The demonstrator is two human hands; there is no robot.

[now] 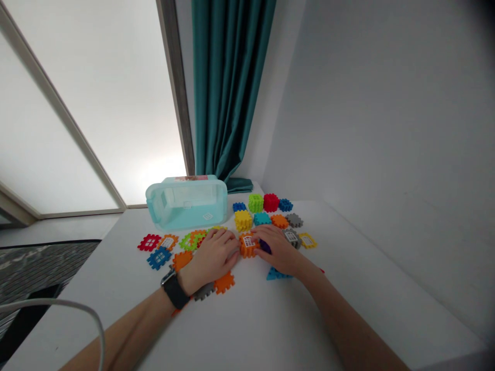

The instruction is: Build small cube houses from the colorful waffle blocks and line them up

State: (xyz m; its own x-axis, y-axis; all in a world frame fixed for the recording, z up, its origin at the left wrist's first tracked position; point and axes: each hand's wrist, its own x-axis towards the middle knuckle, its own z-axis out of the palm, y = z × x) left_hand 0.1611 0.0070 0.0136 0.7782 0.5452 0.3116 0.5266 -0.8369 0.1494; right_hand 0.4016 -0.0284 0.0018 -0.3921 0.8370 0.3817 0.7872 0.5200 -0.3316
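Note:
An orange notched building-block cube (248,245) with a white window grid on top sits on the white table between my hands. My left hand (215,256), with a black watch on its wrist, is closed against the cube's left side; its fingertips are partly hidden. From the right, my right hand (279,251) has its fingers bent over the cube's right side. A dark purple piece (265,246) shows under the right palm. Beside the right hand stands a grey block with a window (292,238). Under the left hand lie flat orange pieces (224,282).
Behind stands a translucent teal bin (187,206) on its side. Several cubes, including a yellow one (243,220) and a red one (271,202), stand beyond my hands. Flat window panels, such as a blue one (159,258), lie at left. A white cable (83,307) crosses lower left.

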